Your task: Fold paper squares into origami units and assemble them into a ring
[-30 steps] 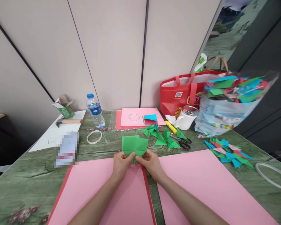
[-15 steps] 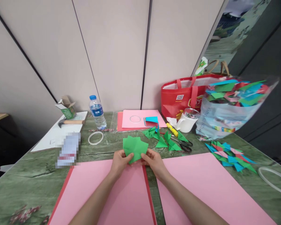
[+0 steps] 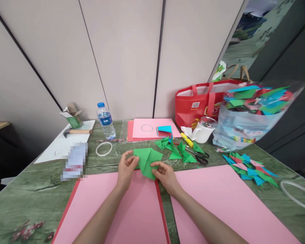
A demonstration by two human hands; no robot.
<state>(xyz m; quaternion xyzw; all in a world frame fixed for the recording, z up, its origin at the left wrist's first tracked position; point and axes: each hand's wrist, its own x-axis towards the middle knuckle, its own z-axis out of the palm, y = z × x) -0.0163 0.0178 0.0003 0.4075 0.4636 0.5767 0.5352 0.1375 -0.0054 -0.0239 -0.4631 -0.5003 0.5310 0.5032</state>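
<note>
A creased green paper [image 3: 147, 161], partly folded, is held up above the far edge of the left pink sheet [image 3: 112, 206]. My left hand [image 3: 127, 167] pinches its left side between thumb and fingers. On the lower right edge, my right hand [image 3: 164, 173] grips the same paper with thumb and fingertips. Beyond it to the right lie several folded green paper pieces [image 3: 175, 153], beside black-handled scissors [image 3: 202, 157] and a yellow glue stick [image 3: 186, 139].
A second pink sheet [image 3: 226, 203] lies to the right. A water bottle [image 3: 106, 121], a hammer [image 3: 77, 131] and a white ring [image 3: 104, 149] are at the left. At the right are a white mug [image 3: 204, 130], a red bag [image 3: 190, 108], a filled plastic bag [image 3: 246, 125] and a colourful folded-paper piece [image 3: 250, 169].
The green paper has turned in my hands and now shows creases and a different outline. My left hand has shifted slightly up and left, its grip now higher on the side.
</note>
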